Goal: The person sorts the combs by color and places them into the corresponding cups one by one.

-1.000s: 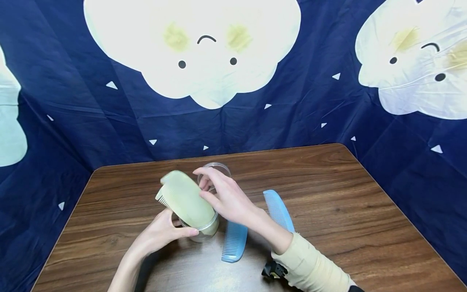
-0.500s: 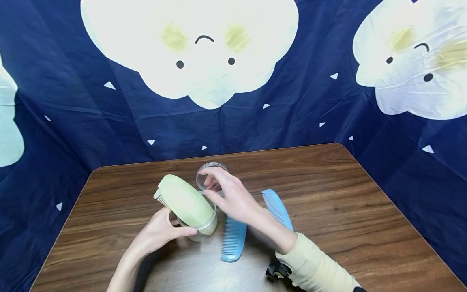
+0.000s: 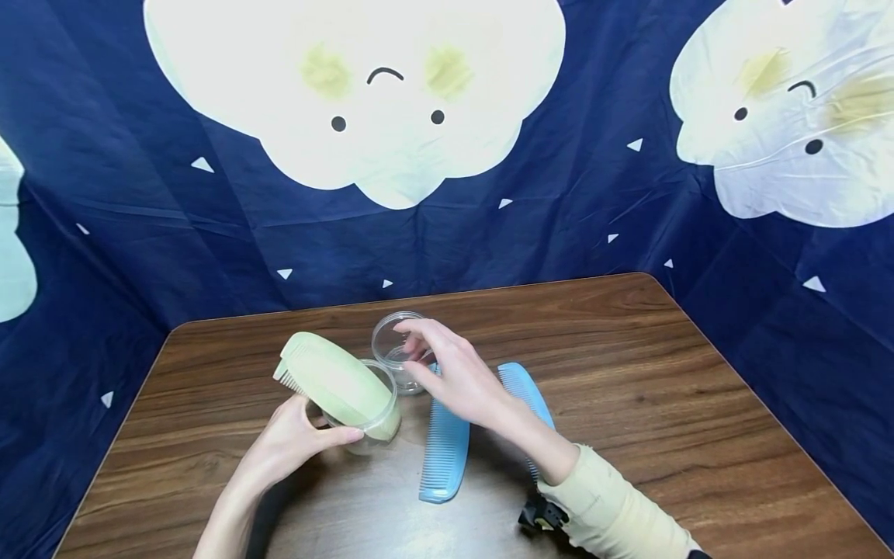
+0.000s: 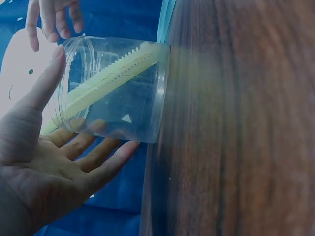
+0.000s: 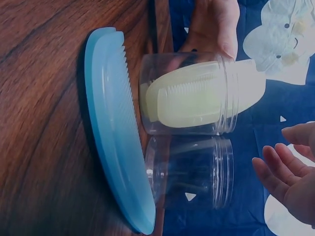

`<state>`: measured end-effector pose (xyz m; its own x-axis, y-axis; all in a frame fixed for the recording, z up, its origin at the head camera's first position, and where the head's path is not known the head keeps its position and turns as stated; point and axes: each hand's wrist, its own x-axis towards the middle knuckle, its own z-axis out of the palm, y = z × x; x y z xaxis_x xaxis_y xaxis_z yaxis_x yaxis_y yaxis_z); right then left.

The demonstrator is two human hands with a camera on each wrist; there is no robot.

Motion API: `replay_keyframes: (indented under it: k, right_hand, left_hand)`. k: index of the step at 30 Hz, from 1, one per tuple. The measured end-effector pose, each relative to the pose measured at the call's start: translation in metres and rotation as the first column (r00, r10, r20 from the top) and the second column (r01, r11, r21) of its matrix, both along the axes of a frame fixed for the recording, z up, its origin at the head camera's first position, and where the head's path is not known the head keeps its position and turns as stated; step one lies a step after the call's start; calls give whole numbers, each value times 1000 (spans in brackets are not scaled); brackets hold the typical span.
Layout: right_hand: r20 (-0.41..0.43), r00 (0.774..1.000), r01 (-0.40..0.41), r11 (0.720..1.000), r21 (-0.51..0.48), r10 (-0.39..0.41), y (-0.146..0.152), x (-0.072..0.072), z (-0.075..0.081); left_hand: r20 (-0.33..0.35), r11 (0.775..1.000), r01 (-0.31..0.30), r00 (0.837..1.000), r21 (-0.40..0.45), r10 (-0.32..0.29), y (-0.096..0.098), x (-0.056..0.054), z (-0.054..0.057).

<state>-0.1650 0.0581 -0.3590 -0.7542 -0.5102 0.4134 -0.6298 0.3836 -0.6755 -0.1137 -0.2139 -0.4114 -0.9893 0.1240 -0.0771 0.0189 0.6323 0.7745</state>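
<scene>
My left hand [image 3: 289, 439] grips a clear plastic jar [image 4: 130, 110], thumb at its rim and fingers along its side. Two pale green combs [image 3: 335, 380] lean together inside, their upper ends sticking out over the rim to the left. A second clear jar [image 5: 189, 172] stands right beside it, with nothing seen inside. Over that second jar hovers my right hand [image 3: 457, 380], fingers loosely bent and holding nothing. In the right wrist view its fingertips [image 5: 263, 164] are apart from both jars.
A blue comb [image 3: 445, 450] lies on the wooden table [image 3: 663, 404] just right of the jars. Another blue comb [image 3: 524, 388] lies farther right, partly hidden by the right forearm. Dark blue cloth [image 3: 447, 241] with cloud prints hangs behind the table.
The green comb under my right hand has dropped deeper into the jar, and that hand has come away to the right. My left hand has shifted the jar slightly left.
</scene>
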Motion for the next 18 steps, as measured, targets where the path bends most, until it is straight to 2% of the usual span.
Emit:
replay_keyframes:
  k: [6, 18]
  right_hand:
    - [-5, 1000, 16, 1000, 10, -16, 5, -1, -1]
    - [20, 1000, 18, 998, 53, -19, 19, -2, -6]
  left_hand:
    - [-13, 1000, -19, 1000, -21, 19, -5, -1, -1]
    - [22, 998, -59, 998, -19, 59, -17, -2, 3]
